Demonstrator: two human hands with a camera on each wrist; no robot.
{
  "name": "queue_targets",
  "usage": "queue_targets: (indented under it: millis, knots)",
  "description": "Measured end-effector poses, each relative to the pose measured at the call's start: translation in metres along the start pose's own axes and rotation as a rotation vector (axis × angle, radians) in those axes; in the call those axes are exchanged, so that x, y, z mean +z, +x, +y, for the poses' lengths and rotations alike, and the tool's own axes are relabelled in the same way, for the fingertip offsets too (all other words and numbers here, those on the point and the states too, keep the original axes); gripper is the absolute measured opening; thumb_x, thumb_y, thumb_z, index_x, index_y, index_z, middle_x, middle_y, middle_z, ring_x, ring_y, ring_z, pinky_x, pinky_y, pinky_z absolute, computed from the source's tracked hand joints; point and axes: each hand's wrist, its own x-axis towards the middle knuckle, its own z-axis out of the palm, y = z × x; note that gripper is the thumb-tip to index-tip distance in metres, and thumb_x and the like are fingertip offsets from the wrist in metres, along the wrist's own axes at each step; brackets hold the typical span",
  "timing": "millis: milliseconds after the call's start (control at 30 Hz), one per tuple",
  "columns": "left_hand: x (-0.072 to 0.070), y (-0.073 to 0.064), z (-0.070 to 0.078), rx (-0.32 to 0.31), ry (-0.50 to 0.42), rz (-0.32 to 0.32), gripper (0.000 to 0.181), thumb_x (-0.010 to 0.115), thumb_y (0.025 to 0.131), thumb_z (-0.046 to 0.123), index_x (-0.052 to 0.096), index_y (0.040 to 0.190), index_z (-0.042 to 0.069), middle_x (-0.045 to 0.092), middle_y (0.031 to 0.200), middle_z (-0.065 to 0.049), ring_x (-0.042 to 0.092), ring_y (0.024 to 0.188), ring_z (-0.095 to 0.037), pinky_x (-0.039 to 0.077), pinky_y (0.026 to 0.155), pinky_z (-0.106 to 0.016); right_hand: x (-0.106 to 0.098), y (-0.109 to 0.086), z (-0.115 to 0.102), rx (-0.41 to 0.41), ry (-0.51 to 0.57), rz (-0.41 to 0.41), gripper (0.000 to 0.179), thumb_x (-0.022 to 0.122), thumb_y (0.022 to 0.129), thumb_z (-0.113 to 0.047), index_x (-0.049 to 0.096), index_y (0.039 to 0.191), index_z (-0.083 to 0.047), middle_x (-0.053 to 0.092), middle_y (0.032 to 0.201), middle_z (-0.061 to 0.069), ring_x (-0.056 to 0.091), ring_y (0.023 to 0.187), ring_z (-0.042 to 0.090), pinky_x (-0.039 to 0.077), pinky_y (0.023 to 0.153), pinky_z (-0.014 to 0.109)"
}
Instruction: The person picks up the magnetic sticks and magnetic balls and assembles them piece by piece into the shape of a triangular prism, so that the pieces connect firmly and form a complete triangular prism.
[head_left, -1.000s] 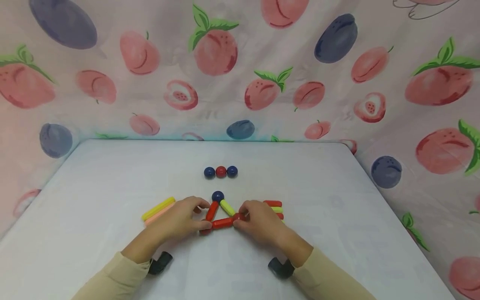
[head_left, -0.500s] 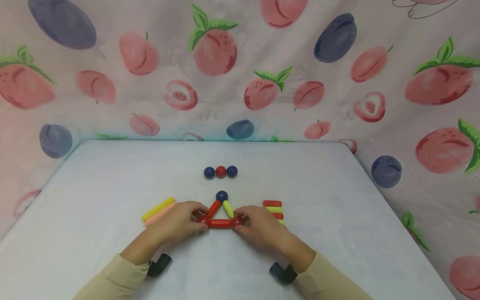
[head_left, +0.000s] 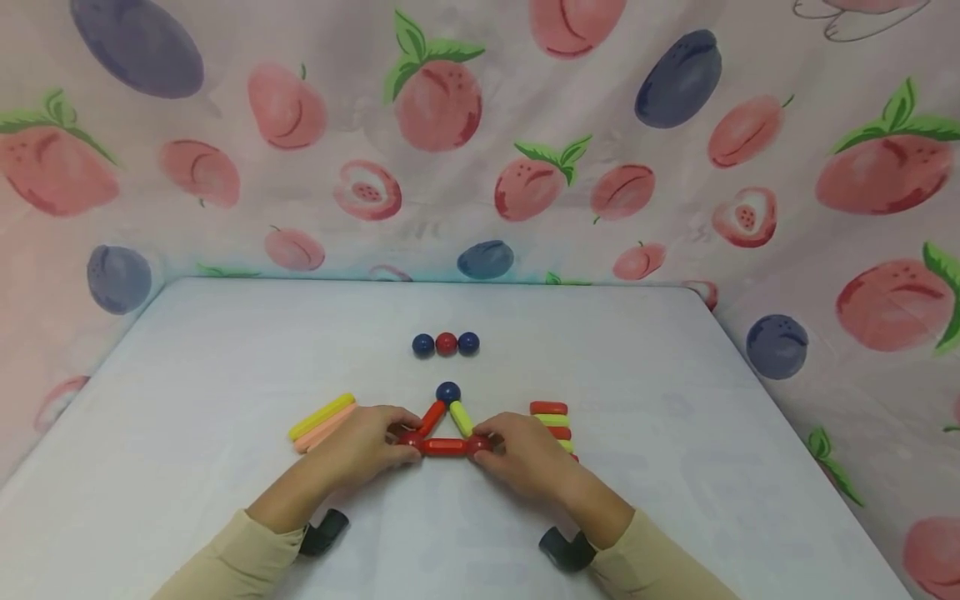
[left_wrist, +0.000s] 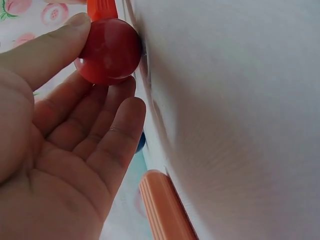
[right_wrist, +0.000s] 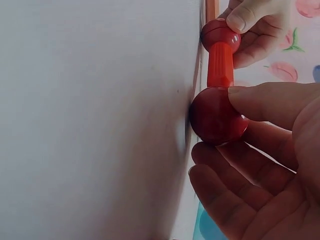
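On the table lies a triangle of short rods and balls. Its far corner is a blue ball [head_left: 448,392]; a red rod [head_left: 432,417] runs down its left side and a yellow-green rod [head_left: 461,418] down its right. A red rod [head_left: 445,447] forms the near side between two red balls. The left hand [head_left: 369,443] pinches the left red ball [left_wrist: 111,52] between thumb and fingers. With thumb and fingertips, the right hand [head_left: 531,450] holds the right red ball [right_wrist: 218,116]. Both balls touch the near rod's ends.
Behind the triangle sits a row of a blue ball [head_left: 423,345], a red ball [head_left: 446,343] and another blue ball [head_left: 468,342]. A yellow rod [head_left: 322,417] and an orange rod [left_wrist: 166,207] lie left. Several red and yellow-green rods [head_left: 550,420] lie right.
The left hand now grips the left red ball more closely. The triangle has straightened, its near rod turning level and its blue corner shifting slightly right.
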Motion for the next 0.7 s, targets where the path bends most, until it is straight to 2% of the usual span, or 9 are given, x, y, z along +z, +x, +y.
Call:
queue_targets:
  millis: [400, 700]
  knots:
    - [0.0014, -0.001, 0.0009, 0.004, 0.04, -0.003, 0.04, 0.086, 0.08, 0.019, 0.073, 0.117, 0.014, 0.067, 0.097, 0.006, 0.055, 0.084, -0.014, 0.049, 0.073, -0.031, 0.0015, -0.001, 0.0011, -0.013, 0.002, 0.011, 0.036, 0.075, 0.091, -0.022, 0.07, 0.125, -0.011, 0.067, 0.111, -0.001, 0.061, 0.099, 0.015, 0.055, 0.084, 0.033]
    - [0.0002, -0.0015, 0.0014, 0.005, 0.042, -0.013, 0.036, 0.085, 0.081, 0.019, 0.073, 0.114, 0.014, 0.068, 0.096, 0.007, 0.057, 0.085, -0.014, 0.052, 0.08, -0.033, 0.0017, -0.0013, 0.0002, 0.0, 0.004, 0.002, 0.037, 0.076, 0.091, -0.023, 0.069, 0.125, -0.012, 0.066, 0.11, -0.002, 0.061, 0.099, 0.015, 0.055, 0.084, 0.033]
